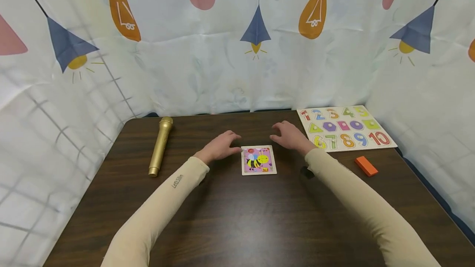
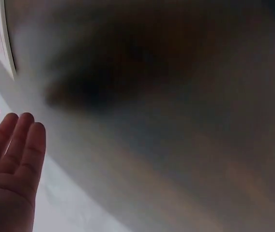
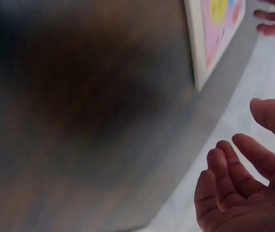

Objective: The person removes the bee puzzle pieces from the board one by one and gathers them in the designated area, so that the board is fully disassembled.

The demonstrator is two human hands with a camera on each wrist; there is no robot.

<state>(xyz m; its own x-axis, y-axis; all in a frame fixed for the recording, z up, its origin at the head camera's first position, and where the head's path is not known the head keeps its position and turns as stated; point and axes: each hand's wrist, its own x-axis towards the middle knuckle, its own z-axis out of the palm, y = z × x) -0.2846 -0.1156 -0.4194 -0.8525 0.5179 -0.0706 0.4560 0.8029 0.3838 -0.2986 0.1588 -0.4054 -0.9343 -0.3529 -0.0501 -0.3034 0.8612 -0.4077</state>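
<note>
A small square bee picture puzzle (image 1: 258,160) with a pale border lies flat on the dark table between my two hands. My left hand (image 1: 219,146) hovers at its upper left, thumb close to the corner, fingers loosely extended. To the upper right of the puzzle is my right hand (image 1: 291,136), relaxed, with a gap between it and the puzzle. Both palms look bare: the left wrist view shows straight fingers (image 2: 34,150), and the right wrist view shows slightly bent fingers (image 3: 223,169). Only an edge of the puzzle (image 3: 196,46) appears in that right view.
A gold microphone (image 1: 161,146) lies at the left of the table (image 1: 237,221). At the back right is a number and shape board (image 1: 343,129), close to my right forearm. An orange block (image 1: 366,166) sits in front of the board. A patterned curtain (image 1: 222,73) hangs behind the table.
</note>
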